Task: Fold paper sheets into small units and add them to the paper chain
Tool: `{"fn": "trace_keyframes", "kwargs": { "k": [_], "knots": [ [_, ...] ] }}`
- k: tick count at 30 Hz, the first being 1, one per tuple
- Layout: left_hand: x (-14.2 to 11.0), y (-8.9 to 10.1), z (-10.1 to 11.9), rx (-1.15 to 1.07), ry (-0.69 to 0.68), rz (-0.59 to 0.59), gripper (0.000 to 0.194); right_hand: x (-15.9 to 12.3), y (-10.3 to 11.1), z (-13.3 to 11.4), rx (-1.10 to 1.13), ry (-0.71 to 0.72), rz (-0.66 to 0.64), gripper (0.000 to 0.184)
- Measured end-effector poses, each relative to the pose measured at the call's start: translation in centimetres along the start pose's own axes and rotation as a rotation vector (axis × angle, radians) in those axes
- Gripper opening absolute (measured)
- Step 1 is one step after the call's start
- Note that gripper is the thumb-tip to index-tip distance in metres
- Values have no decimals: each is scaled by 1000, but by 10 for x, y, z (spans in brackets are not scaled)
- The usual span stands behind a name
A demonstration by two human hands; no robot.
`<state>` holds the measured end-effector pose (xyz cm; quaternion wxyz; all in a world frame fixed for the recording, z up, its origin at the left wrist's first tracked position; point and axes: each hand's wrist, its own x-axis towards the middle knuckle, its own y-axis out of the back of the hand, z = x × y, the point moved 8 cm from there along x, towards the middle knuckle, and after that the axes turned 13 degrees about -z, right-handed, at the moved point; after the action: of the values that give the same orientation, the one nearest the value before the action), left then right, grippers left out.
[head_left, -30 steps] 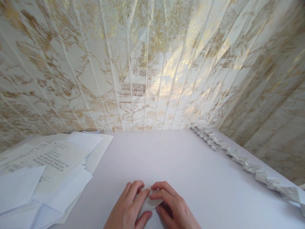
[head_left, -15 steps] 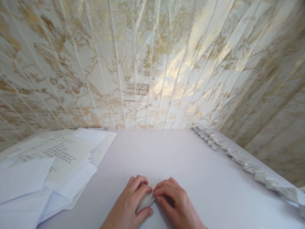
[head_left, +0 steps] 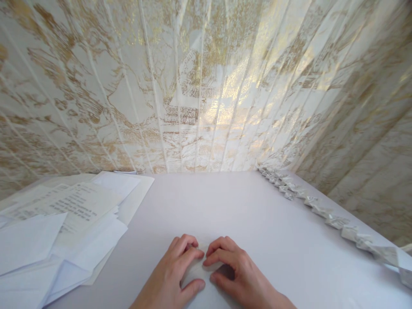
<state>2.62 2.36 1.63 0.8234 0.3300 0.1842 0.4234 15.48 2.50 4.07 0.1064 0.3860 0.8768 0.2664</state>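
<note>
A piece of pale paper (head_left: 195,274) lies on the table close to me, between my two hands and partly under them. My left hand (head_left: 180,268) rests on its left side, fingers curved over the far edge and thumb set apart nearer me. On the other side is my right hand (head_left: 230,266), its fingertips touching the paper near the left fingertips. A gap shows between the right thumb and index finger. White on white, the outline of the paper and any folds in it are hard to make out.
A loose pile of white sheets (head_left: 96,240), some printed, covers the left of the table (head_left: 193,201). Along the right edge runs a row of small folded paper pieces (head_left: 336,221). Gold-patterned curtains (head_left: 180,86) hang behind and at the right.
The right thumb and index finger have parted from their pinch at the paper's edge, and the raised part now looks flatter. My left hand has barely moved. The view has shifted slightly.
</note>
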Motion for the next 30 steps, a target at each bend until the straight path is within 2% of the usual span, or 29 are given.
{"fn": "trace_keyframes", "kwargs": {
  "k": [3,8,15,23,30],
  "knots": [
    [-1,-1,0,36,-9,21,40,0,1,3,95,15,13,36],
    [-2,1,3,51,-2,36,34,0,5,7,145,26,87,29],
    [-4,3,8,53,-29,89,31,-1,9,6,88,4,148,16],
    [-1,4,5,33,-4,7,32,-2,11,0,-162,5,165,21],
    [-1,6,7,37,-33,-16,26,-1,11,3,-162,-41,169,27]
  ]
}}
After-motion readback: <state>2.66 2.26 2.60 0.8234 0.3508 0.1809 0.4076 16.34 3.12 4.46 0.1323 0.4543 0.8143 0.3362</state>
